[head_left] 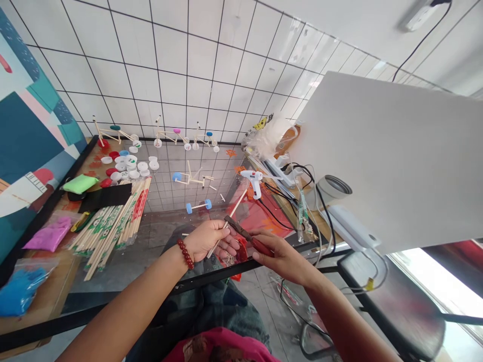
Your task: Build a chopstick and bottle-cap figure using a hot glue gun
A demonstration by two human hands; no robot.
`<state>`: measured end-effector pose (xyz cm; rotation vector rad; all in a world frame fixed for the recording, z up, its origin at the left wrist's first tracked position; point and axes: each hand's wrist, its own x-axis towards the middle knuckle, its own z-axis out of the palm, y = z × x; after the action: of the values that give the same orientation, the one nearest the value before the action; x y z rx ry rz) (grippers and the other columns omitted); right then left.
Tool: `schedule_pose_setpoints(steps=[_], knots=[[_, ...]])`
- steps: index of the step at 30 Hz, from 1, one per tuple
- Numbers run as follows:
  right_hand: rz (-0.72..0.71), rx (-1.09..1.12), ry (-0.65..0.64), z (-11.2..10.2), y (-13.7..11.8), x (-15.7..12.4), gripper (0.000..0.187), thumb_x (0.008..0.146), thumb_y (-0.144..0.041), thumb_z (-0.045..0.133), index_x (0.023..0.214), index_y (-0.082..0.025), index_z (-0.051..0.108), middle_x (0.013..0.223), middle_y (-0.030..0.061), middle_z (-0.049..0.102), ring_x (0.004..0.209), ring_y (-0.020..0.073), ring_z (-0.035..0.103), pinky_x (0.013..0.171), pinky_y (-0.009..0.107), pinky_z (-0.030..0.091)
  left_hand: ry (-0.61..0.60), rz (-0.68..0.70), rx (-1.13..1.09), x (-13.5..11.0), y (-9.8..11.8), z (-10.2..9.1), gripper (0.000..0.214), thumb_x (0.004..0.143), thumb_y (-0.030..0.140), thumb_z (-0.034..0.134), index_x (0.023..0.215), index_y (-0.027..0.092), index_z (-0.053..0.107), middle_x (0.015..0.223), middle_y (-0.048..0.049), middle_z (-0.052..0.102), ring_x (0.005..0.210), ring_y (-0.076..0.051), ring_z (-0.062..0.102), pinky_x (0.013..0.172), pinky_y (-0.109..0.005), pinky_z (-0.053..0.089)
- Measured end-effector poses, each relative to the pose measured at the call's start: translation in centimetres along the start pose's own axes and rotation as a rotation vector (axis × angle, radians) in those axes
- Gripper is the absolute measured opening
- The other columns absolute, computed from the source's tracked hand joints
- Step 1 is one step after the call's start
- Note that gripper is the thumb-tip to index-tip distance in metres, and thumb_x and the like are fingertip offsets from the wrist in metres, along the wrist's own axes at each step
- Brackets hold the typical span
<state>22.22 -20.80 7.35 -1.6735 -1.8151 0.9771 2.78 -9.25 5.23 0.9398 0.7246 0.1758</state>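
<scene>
Gripping a thin wooden stick (234, 211), the left hand (209, 240) closes round it; the right hand (281, 256) squeezes red-handled pliers (249, 237) onto it.

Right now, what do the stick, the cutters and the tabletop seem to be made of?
Stick in the left hand: pale, matte, likely wood or bamboo. Cutters in the right hand: dark dull metal jaws, glossy red grips, probably plastic. Tabletop: glass, seemingly, since it mirrors the wall tiles.
</scene>
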Motion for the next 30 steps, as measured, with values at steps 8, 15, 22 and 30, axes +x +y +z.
schedule_pose_setpoints(steps=[8,15,22,30], knots=[[0.000,-0.004,0.003,-0.09,-0.02,-0.08,0.025,0.090,-0.040,0.059,0.098,-0.018,0.068,0.122,0.0107,0.060,0.110,0.0246,0.058,0.100,0.038,0.043,-0.005,0.016,-0.033,0.15,-0.21,-0.14,0.013,0.092,0.023,0.056,0.087,0.011,0.058,0.072,-0.0096,0.072,0.057,-0.013,0.068,0.047,-0.018,0.047],[-0.009,-0.002,-0.023,-0.38,0.06,-0.08,0.031,0.090,-0.041,0.059,0.110,-0.020,0.068,0.131,0.0125,0.056,0.117,0.0266,0.056,0.105,0.042,0.041,-0.005,0.055,-0.043,0.21,-0.23,-0.06,0.014,0.087,0.023,0.063,0.084,0.010,0.060,0.075,-0.0131,0.073,0.046,-0.008,0.057,0.037,-0.015,0.030],[-0.023,-0.028,0.001,-0.24,-0.10,0.09,0.029,0.090,-0.044,0.058,0.100,-0.019,0.070,0.125,0.0122,0.058,0.116,0.0267,0.056,0.103,0.041,0.042,-0.006,0.054,-0.092,-0.09,0.08,0.00,0.020,0.080,0.026,0.071,0.078,0.010,0.060,0.074,-0.0110,0.070,0.042,-0.001,0.039,0.035,-0.014,0.017],[-0.043,-0.041,0.025,-0.35,-0.27,0.28,0.030,0.090,-0.046,0.059,0.100,-0.020,0.068,0.095,0.0071,0.066,0.092,0.0230,0.060,0.085,0.035,0.048,0.104,0.129,-0.056,0.29,-0.33,-0.24,0.022,0.078,0.027,0.072,0.071,0.010,0.061,0.060,0.0003,0.053,0.043,-0.002,0.037,0.037,-0.016,0.021]])
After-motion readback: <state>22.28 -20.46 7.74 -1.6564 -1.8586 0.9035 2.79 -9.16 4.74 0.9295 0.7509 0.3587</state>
